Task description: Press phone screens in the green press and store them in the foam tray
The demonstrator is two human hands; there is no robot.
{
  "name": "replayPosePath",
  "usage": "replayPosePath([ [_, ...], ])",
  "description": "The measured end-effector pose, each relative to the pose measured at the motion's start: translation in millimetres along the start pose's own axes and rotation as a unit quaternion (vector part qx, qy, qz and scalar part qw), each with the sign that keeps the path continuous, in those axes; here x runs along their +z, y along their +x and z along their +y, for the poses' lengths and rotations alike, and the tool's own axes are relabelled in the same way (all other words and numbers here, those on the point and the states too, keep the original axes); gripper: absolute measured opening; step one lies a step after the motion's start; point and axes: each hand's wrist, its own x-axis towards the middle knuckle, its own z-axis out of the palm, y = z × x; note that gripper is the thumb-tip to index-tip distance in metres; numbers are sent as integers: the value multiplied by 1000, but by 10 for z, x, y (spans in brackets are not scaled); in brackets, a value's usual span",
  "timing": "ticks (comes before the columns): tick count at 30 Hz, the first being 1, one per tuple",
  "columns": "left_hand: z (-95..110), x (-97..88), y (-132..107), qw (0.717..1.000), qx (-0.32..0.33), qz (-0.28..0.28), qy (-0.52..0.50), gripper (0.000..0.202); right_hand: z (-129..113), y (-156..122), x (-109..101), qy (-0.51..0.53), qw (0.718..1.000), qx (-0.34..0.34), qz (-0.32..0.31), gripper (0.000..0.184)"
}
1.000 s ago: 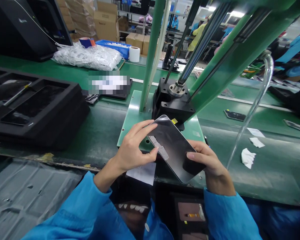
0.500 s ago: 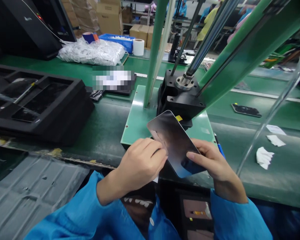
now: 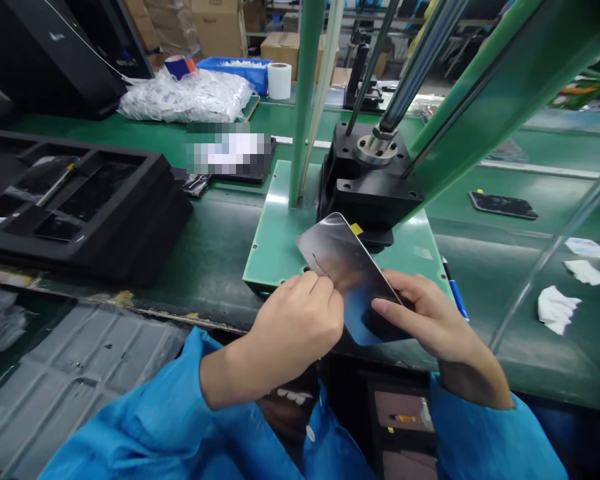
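A dark glossy phone panel [image 3: 347, 267] with a small yellow tab at its far corner is held tilted above the front edge of the green press base plate [image 3: 275, 240]. My right hand [image 3: 425, 320] grips the panel's lower right end, thumb on top. My left hand [image 3: 293, 327] is curled, its fingertips pinched on a thin film strip at the panel's left edge. The black press block [image 3: 370, 190] stands just behind the panel.
A black foam tray [image 3: 75, 207] with dark panels in its pockets lies at the left. A bag of white parts [image 3: 190, 97], a blue bin [image 3: 245, 70] and a tape roll [image 3: 279, 80] sit behind. Another panel [image 3: 503, 204] and white paper scraps [image 3: 555, 308] lie at the right.
My left hand has gone from spread fingers over the panel to a closed pinch at its left edge. The pale strip seen on the panel is now mostly covered. The view has dipped lower.
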Motion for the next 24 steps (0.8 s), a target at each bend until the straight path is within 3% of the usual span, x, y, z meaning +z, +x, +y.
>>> replayPosePath([
  [6, -86, 24, 87, 999, 43, 11, -18, 18, 12, 7, -11, 6, 1000, -1, -1, 24],
  [13, -209, 102, 52, 991, 18, 41, -129, 21, -19, 17, -15, 19, 1000, 3, -8, 23],
  [20, -335, 17, 14, 935, -73, 51, -343, 13, -17, 2, -38, 37, 999, 16, 3, 33],
  [22, -332, -8, -2, 939, -72, 51, -333, 5, -5, -6, -44, 41, 999, 22, 0, 35],
  [24, -297, -11, -16, 961, -53, 49, -267, 4, 5, -13, -48, 48, 998, 28, -1, 34],
])
